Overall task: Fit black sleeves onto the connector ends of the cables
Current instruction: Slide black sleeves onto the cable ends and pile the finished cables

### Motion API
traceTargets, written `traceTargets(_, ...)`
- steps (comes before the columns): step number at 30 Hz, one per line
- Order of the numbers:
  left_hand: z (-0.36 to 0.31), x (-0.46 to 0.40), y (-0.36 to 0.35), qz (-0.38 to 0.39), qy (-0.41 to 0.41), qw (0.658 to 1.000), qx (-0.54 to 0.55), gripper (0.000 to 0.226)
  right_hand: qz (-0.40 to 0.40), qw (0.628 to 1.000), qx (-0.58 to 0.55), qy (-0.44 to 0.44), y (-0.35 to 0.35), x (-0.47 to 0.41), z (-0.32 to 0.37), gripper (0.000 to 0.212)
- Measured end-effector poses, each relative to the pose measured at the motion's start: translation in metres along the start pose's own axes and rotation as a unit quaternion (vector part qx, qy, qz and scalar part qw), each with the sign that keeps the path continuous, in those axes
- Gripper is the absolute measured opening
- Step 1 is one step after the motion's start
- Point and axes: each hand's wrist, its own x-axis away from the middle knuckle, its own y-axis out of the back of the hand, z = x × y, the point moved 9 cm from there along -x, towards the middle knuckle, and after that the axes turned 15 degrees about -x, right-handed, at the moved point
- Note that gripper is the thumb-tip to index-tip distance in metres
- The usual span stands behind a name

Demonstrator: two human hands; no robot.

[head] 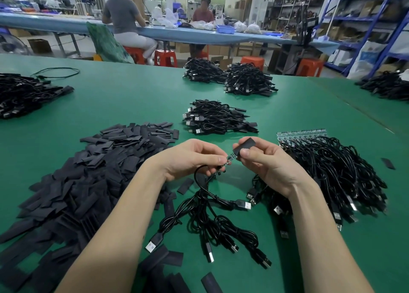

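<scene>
My left hand [194, 157] pinches a small green circuit-board connector end [229, 159] of a black cable [205, 195] that hangs down to the green table. My right hand [263, 160] holds a flat black sleeve [244, 146] between thumb and fingers, its open mouth touching the tip of the board. Several more cables with USB plugs [221, 235] dangle from the left hand and lie below it. A large heap of loose black sleeves [88, 171] lies to the left.
An unsleeved cable pile with green boards [327, 169] lies at the right. Cable bundles [217, 118] [245, 80] [22, 93] sit further back on the green table [124, 102]. Two people work at a blue bench [66, 24] behind; shelving [365, 16] stands at the right.
</scene>
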Motion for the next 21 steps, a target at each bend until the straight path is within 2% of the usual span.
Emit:
traceTargets(5,-0.001,0.002,-0.002,0.028,-0.011,0.999,-0.029,0.005,0.037,0.999,0.031,-0.019,-0.005,0.005,0.0,0.022)
traceTargets(11,-0.002,0.002,0.001,0.008,-0.027,1.0,-0.012,0.015,0.066,0.997,0.041,-0.015,-0.011,0.008,0.001,0.026)
traceTargets(21,-0.003,0.003,0.006,-0.005,-0.038,0.999,-0.001,0.013,0.064,0.996,0.055,0.023,-0.02,0.002,0.001,0.023)
